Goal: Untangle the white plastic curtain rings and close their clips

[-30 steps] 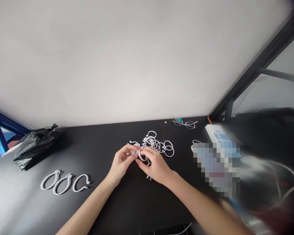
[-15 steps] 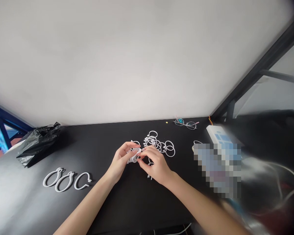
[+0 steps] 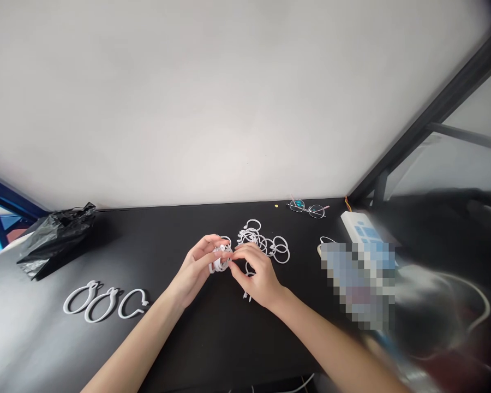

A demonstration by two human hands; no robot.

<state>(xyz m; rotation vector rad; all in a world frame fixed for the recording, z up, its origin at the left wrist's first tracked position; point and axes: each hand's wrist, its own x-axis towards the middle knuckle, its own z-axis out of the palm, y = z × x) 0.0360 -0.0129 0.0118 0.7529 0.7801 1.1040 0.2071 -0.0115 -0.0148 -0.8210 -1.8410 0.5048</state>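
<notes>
A bunch of white plastic curtain rings (image 3: 220,264) is gathered in my left hand (image 3: 196,266), whose thumb and fingers close round it from the left. From the other side my right hand (image 3: 258,273) pinches at the right edge of the bunch, its fingertips against a ring. The exact grip there is partly hidden. Just behind my right hand lies a loose pile of similar rings (image 3: 280,252), some of them overlapping, and a few show beneath that hand.
Three white rings (image 3: 100,305) lie apart on the left of the black table (image 3: 221,344), the rightmost one open. A crumpled black plastic bag (image 3: 59,234) is at the far left. Glasses (image 3: 316,212) rest near the wall; a white power strip (image 3: 366,232) and a blurred-out object stand right.
My fingers have shifted on the bunch, and the right fingertips have moved slightly left, closer against it. The whole view has turned a little, so the surroundings appear displaced leftward.
</notes>
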